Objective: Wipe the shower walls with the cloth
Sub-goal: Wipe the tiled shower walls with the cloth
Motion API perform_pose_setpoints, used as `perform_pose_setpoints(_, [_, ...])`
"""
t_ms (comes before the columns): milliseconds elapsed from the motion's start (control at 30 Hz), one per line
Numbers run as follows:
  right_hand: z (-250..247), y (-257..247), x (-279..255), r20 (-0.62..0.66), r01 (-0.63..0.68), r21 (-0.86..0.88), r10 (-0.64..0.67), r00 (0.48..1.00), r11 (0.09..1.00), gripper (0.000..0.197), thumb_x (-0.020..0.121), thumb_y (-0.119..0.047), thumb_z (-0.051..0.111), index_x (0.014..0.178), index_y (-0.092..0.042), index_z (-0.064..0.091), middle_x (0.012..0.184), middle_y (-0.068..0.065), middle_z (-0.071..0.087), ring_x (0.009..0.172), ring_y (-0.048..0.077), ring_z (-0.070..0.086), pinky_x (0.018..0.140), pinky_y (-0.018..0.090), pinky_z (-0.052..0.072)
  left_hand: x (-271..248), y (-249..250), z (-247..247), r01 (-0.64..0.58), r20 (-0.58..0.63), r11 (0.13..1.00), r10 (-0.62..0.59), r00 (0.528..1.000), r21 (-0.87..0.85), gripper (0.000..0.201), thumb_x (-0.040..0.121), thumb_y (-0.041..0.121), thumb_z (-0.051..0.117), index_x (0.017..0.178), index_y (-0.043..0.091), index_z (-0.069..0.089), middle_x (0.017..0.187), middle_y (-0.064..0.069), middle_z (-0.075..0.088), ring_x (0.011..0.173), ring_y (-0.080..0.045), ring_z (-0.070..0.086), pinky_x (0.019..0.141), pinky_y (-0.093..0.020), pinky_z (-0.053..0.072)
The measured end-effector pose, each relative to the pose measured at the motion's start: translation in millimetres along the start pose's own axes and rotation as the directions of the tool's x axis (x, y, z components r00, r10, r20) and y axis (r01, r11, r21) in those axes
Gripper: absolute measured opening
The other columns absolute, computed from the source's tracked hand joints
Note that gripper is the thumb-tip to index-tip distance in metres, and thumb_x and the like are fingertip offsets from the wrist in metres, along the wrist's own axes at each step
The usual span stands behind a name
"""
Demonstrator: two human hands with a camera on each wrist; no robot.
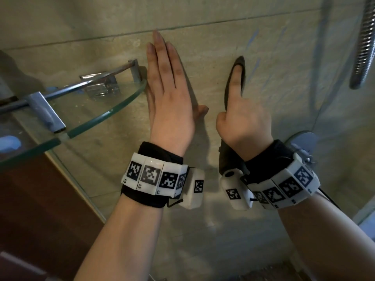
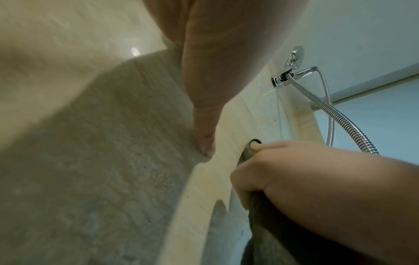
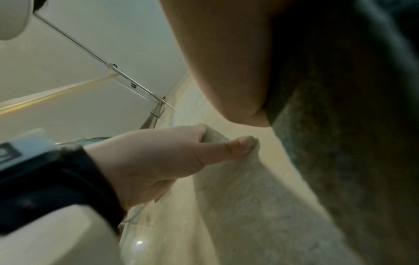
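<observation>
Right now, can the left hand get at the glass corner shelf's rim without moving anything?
Probably yes. The left hand lies flat on the wall, right beside the glass shelf rim, with nothing visible between them.

On the shower wall (image 1: pixel 203 47), the left hand (image 1: pixel 170 94) lies flat just right of a glass corner shelf (image 1: pixel 113 106), the right hand (image 1: pixel 243 122) presses a cloth (image 1: pixel 242 63) beside it, and a shower hose (image 1: pixel 363 47) hangs far right.

Cloth (image 1: pixel 228 159) mostly behind right hand (image 1: pixel 243 126)
</observation>
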State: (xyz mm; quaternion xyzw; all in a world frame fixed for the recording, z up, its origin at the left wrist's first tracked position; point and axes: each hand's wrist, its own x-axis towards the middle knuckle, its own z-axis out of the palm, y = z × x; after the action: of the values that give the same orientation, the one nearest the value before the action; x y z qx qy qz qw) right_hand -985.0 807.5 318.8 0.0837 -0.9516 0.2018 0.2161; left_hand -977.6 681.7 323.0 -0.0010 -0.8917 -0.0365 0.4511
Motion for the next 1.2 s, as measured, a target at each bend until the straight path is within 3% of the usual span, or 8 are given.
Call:
perform_pose_setpoints(267, [2, 19, -15, -0.062, -0.022, 0.264, 0.04, 0.997, 0.964, 0.082, 0.089, -0.019, 0.051, 0.154, -0.016, 0.0, 0.092, 0.009, 0.062, 0.084, 0.031, 0.059, 0.07, 0.033, 0.042, -4, 2, -5, 0.018, 0.031, 1.0, -0.018, 0.999, 0.002, 0.122, 0.074, 0.046, 0.076, 0.151, -0.003, -0.004, 0.16, -0.02, -0.007, 0.148, -0.033, -0.007, 0.115, -0.037, -0.006])
perform_pose_setpoints(400, [12, 33, -20, -0.231, 0.203, 0.594, -0.077, 0.97, 0.778, 0.073, 0.088, -0.008, 0.052, 0.153, -0.015, 0.018, 0.086, -0.003, 0.06, 0.065, 0.002, 0.054, 0.063, 0.016, 0.041, -11, 2, -9, -0.009, 0.059, 0.998, 0.013, 0.998, -0.059, 0.109, 0.08, 0.036, 0.074, 0.153, 0.003, 0.001, 0.161, -0.017, -0.007, 0.148, -0.031, -0.007, 0.117, -0.038, -0.002])
perform_pose_setpoints(500, [15, 38, -25, -0.163, 0.219, 0.786, -0.148, 0.976, 0.578, 0.068, 0.09, -0.003, 0.05, 0.151, -0.016, 0.023, 0.099, 0.006, 0.059, 0.069, 0.005, 0.056, 0.069, 0.022, 0.048, -17, 0, -8, -0.054, -0.009, 0.951, 0.053, 0.999, -0.304, 0.067, 0.089, 0.023, 0.066, 0.147, 0.009, 0.035, 0.16, -0.014, 0.015, 0.148, -0.028, 0.01, 0.118, -0.034, 0.007])
perform_pose_setpoints(600, [11, 35, -34, 0.036, -0.004, 0.953, -0.103, 0.994, 0.303, 0.052, 0.093, -0.002, 0.048, 0.14, -0.025, 0.045, 0.074, 0.005, 0.049, 0.063, 0.018, 0.048, 0.056, 0.03, 0.044, -23, -2, -2, -0.022, -0.074, 0.724, -0.041, 0.996, -0.69, 0.029, 0.093, 0.012, 0.058, 0.122, 0.007, 0.061, 0.129, -0.007, 0.056, 0.121, -0.011, 0.051, 0.105, -0.018, 0.036])
perform_pose_setpoints(667, [7, 34, -40, 0.177, -0.173, 0.984, -0.127, 0.976, 0.046, 0.039, 0.097, -0.006, 0.044, 0.128, -0.028, 0.056, 0.074, 0.003, 0.045, 0.059, 0.015, 0.042, 0.048, 0.026, 0.031, -28, 2, -2, 0.136, 0.09, 0.498, -0.114, 0.989, -0.857, 0.021, 0.096, 0.006, 0.054, 0.115, 0.009, 0.062, 0.108, 0.001, 0.065, 0.1, -0.002, 0.061, 0.09, -0.014, 0.046])
perform_pose_setpoints(767, [7, 37, -48, 0.215, -0.251, 0.958, -0.233, 0.948, -0.138, 0.028, 0.101, -0.016, 0.037, 0.122, -0.02, 0.056, 0.078, 0.003, 0.047, 0.054, 0.013, 0.041, 0.045, 0.028, 0.022, -37, 6, 3, 0.389, 0.39, 0.207, -0.039, 0.92, -0.898, 0.02, 0.1, 0.004, 0.045, 0.108, 0.014, 0.061, 0.094, 0.007, 0.07, 0.09, -0.003, 0.066, 0.08, -0.02, 0.051])
perform_pose_setpoints(933, [13, 40, -53, 0.248, -0.318, 0.931, -0.33, 0.911, -0.178, 0.026, 0.102, -0.025, 0.03, 0.113, -0.01, 0.049, 0.068, 0.004, 0.046, 0.048, 0.014, 0.042, 0.041, 0.025, 0.029, -52, 9, 5, 0.547, 0.536, -0.09, 0.125, 0.835, -0.832, 0.024, 0.102, 0.006, 0.037, 0.111, 0.01, 0.059, 0.09, 0.003, 0.069, 0.09, -0.011, 0.063, 0.078, -0.024, 0.052])
perform_pose_setpoints(1200, [17, 39, -58, 0.255, -0.343, 0.921, -0.381, 0.889, -0.184, 0.028, 0.102, -0.022, 0.028, 0.108, -0.011, 0.053, 0.065, 0.005, 0.048, 0.047, 0.015, 0.043, 0.042, 0.026, 0.03, -61, 10, 12, 0.545, 0.529, -0.155, 0.133, 0.838, -0.824, 0.023, 0.087, 0.02, 0.059, 0.106, 0.007, 0.06, 0.084, -0.004, 0.065, 0.078, -0.018, 0.059, 0.077, -0.03, 0.048])
